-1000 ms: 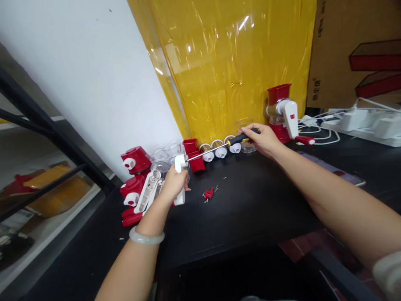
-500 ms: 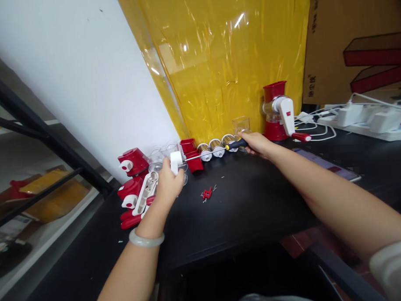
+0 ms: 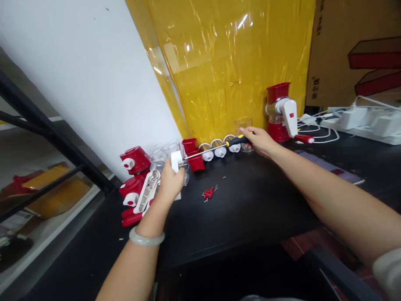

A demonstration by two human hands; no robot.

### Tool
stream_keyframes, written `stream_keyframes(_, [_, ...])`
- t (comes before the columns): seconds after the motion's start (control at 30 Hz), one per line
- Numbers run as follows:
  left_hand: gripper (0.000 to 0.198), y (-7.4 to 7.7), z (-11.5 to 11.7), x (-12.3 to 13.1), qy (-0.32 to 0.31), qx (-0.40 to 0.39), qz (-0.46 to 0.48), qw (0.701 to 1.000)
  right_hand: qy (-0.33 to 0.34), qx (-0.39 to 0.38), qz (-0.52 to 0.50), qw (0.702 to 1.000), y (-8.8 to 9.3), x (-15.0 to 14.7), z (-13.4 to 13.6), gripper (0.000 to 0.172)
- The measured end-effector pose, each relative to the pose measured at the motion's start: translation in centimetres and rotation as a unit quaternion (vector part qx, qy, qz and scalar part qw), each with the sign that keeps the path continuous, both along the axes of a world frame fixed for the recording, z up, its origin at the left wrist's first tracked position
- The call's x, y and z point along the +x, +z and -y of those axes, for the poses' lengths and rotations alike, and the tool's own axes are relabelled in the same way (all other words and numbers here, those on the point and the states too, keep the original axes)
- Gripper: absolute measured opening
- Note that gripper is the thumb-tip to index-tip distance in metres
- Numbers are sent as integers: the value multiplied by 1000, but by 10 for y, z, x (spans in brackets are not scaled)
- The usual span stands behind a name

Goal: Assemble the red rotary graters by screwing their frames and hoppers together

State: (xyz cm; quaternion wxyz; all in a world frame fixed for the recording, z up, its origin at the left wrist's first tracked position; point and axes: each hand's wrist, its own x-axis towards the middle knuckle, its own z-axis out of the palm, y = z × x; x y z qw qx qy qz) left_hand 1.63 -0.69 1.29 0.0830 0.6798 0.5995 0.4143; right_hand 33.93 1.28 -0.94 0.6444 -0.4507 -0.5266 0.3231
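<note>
My left hand (image 3: pixel 170 183) is closed round a white plastic crank part (image 3: pixel 176 161), held upright above the black table (image 3: pixel 255 201). My right hand (image 3: pixel 258 139) grips the black-and-yellow handle of a screwdriver (image 3: pixel 220 147). Its metal shaft runs left and its tip meets the top of the white part. A small red piece with loose screws (image 3: pixel 208 193) lies on the table between my arms.
Red and white grater bodies (image 3: pixel 135 179) lie piled at the left by the wall. Clear cups, a red hopper (image 3: pixel 192 153) and drum blades (image 3: pixel 218 148) line the yellow sheet. An assembled red grater (image 3: pixel 281 112) stands at the right, with power strips and cables (image 3: pixel 360 118) beyond.
The white part has shifted slightly in my left hand and sits lower than a second ago. The screwdriver stays engaged with it. The camera view wobbled a little.
</note>
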Motion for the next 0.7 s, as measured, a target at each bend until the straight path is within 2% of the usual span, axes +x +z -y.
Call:
stream_keyframes(0.23, [34,0,-3,-1,-24,-42,92,995,91,32,-87,992,6,-3,7,49])
stream_keyframes(0.43, [35,-1,-5,-2,-39,-60,118,990,136,35,-131,981,9,-3,14,50])
stream_keyframes(0.53, [34,-2,-4,-1,-26,-65,93,993,132,20,-137,982,12,-4,17,44])
stream_keyframes(0.6, [35,-2,-3,-1,-17,-63,65,996,109,-28,-108,988,13,-4,17,37])
stream_keyframes(0.7, [33,-2,-2,-1,-9,-45,26,999,41,-117,-11,992,11,-3,14,53])
